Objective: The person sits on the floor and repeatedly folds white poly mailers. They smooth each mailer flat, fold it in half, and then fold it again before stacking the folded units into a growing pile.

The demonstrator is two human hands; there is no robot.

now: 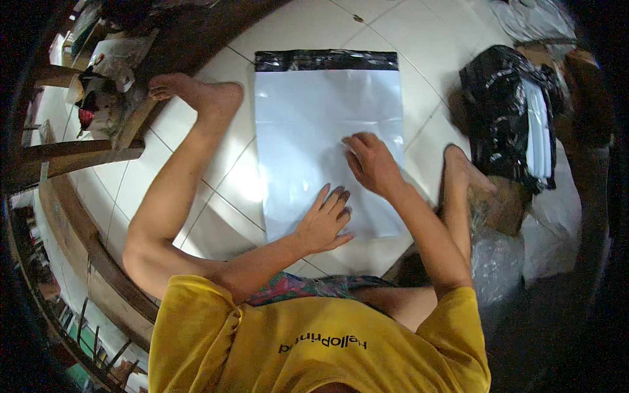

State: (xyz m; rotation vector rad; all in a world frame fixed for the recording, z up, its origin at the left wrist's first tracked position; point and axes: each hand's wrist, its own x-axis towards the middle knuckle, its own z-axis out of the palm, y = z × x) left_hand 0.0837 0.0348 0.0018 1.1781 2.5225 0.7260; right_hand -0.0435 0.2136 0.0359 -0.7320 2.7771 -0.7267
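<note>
A: Location of white mailer bag (314,124)?
B: Flat on tiled floor (216,216), between the legs.
A: Hands?
B: Left hand (322,223) and right hand (371,164) pressed on it, fingers spread open, gripping nothing.

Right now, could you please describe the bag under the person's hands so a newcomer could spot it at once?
On the white tiled floor, between the person's legs, lies a flat white mailing bag. The left hand and right hand press on its near end. Unlike the crumpled black bag to the right, it is smooth, with a black strip along its far edge.

One white mailer bag (314,131), perhaps one black bag (498,105).
</note>
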